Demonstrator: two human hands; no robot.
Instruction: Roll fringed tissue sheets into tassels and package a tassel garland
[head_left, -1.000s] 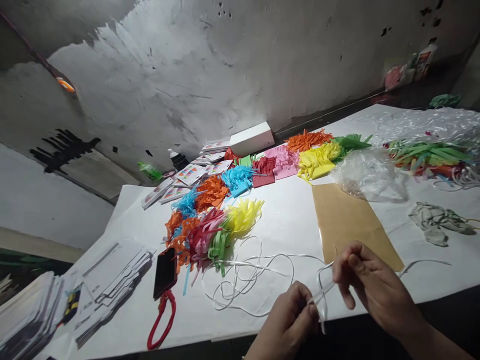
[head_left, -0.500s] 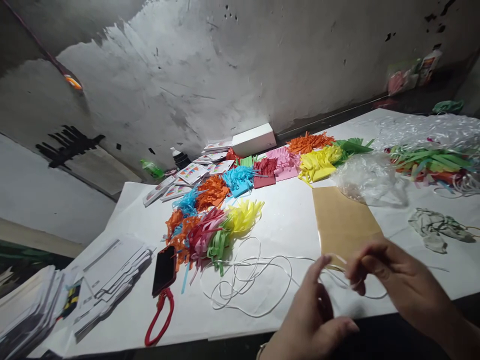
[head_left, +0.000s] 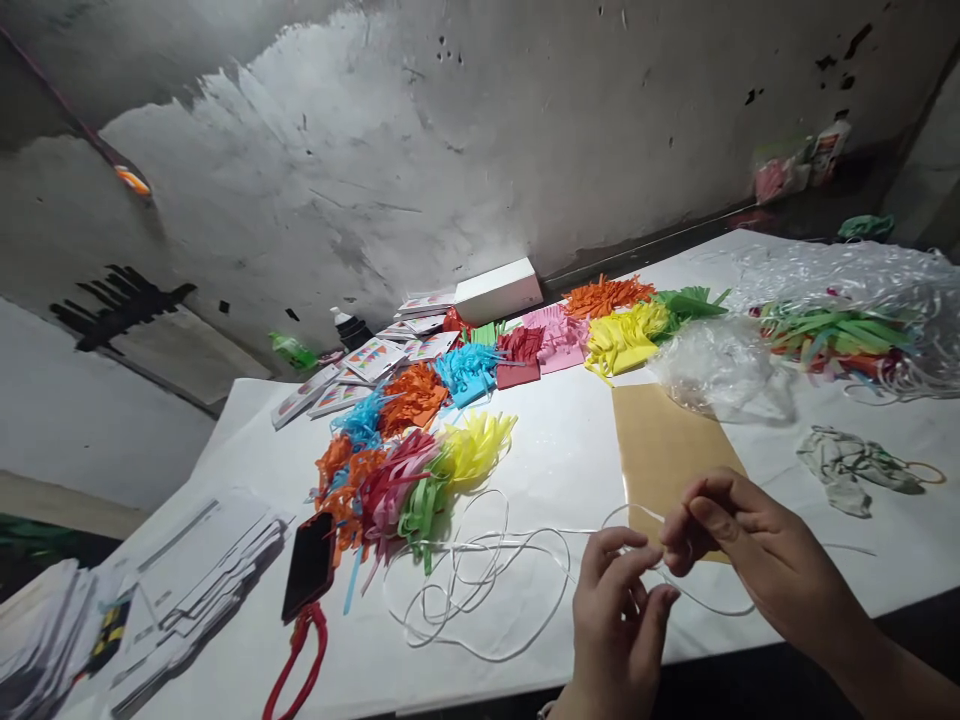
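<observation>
My left hand (head_left: 619,620) and my right hand (head_left: 739,550) meet at the table's front edge, both pinching a thin white ribbon (head_left: 480,580). The ribbon runs between my fingertips and trails left into a loose tangle of loops on the white table (head_left: 555,450). Just beyond my right hand lies a brown paper sheet (head_left: 660,440). A heap of colourful fringed paper tassels (head_left: 397,480) sits behind the ribbon tangle.
A black phone (head_left: 309,565) with a red loop strap lies at the front left, beside stacked printed sheets (head_left: 187,590). More fringed paper stacks (head_left: 570,335), a white box (head_left: 499,290), clear plastic bags (head_left: 720,365), coloured strips (head_left: 832,335) and a crumpled cloth (head_left: 847,460) lie farther back.
My left hand rose with fingers spread, then curled back onto the ribbon near my right fingertips. My right hand shifted slightly right and away. The camera view moved a little.
</observation>
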